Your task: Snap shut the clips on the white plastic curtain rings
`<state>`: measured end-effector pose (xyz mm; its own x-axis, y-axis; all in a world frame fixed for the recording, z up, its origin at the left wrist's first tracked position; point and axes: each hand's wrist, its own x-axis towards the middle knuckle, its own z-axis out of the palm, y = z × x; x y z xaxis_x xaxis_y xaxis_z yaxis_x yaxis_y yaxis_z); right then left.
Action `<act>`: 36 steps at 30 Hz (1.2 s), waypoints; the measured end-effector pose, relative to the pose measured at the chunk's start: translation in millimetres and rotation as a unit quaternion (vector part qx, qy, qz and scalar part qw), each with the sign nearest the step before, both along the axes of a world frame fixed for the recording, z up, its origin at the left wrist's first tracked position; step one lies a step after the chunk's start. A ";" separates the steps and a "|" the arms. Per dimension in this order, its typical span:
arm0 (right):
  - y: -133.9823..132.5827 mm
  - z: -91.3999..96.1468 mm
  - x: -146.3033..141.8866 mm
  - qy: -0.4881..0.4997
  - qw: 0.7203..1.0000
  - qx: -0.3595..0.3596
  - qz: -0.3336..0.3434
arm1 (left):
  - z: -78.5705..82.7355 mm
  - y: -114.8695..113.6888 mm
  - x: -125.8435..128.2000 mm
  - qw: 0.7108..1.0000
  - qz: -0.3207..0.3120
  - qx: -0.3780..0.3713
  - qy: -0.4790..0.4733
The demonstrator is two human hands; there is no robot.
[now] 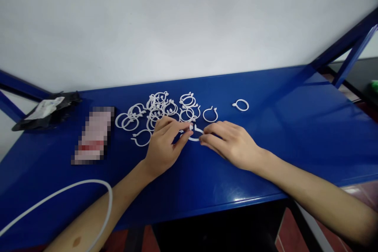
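Observation:
Both of my hands meet over one white plastic ring on the blue table. My left hand pinches the ring's left end between thumb and fingers. My right hand pinches its right end with curled fingers. Just behind my hands lies a heap of several white rings. One single ring lies beside the heap, and another closed ring lies apart to the right.
A blurred-out flat pack lies left of the heap. A black bag with a white label sits at the far left edge. A white tube curves over my left forearm. Blue frame struts rise at the right.

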<state>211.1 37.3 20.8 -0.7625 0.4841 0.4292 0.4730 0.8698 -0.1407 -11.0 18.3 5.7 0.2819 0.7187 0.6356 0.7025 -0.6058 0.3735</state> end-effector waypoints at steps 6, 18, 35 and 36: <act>-5.6 -8.2 -2.6 0.190 0.971 -0.144 0.001 | 2.6 -3.3 3.1 0.997 -0.033 -0.034 -0.060; -2.4 -14.4 -4.2 0.210 0.958 -0.188 0.049 | -2.9 -9.4 7.6 0.997 -0.069 0.028 -0.013; 42.4 -0.1 31.7 0.024 0.980 0.033 -0.196 | -1.6 -6.2 0.8 0.997 -0.033 0.040 0.063; 50.1 -1.7 39.3 0.009 0.970 0.045 -0.241 | -1.7 -4.6 -0.7 0.997 -0.029 0.040 0.060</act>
